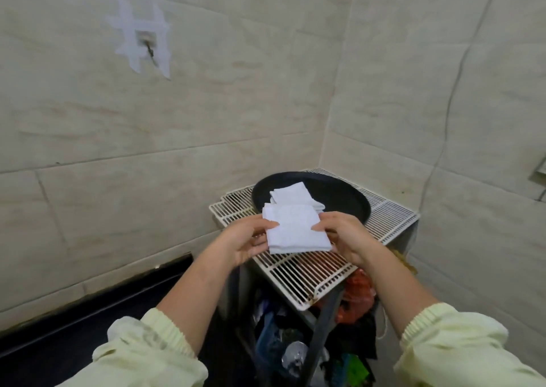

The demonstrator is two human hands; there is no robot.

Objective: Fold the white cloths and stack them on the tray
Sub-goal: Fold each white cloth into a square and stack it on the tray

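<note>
A folded white cloth (297,230) is held flat between both hands, just above the near part of a wire rack (301,271). Its far edge reaches the near rim of the tray (339,197) and overlaps it in the view. The cloth is a neat rectangle, several layers thick at its near edge.

The left hand (245,240) pinches the cloth's left edge, thumb on top and fingers (257,246) curled beneath. The right hand (345,236) pinches the right edge the same way, thumb tip on the upper face and the other fingers tucked under and mostly hidden.

The tray is black, round and shallow, and sits on the far part of the rack, towards the corner of the room. In it lies a stack (291,194) of folded white cloths, towards its near left side, slightly fanned so that several edges show. The held cloth covers the stack's near edge in the view; whether they touch cannot be told.

The rack is cream-coloured with close bars and overhangs a stand. Below it are an orange bag (356,295) and a jumble of dark and bright items that are too blurred to name.

Both forearms are bare, with pale yellow sleeves (153,348) pushed up. Beige tiled walls meet behind the tray, and strips of white tape (141,35) cross on the left wall.
</note>
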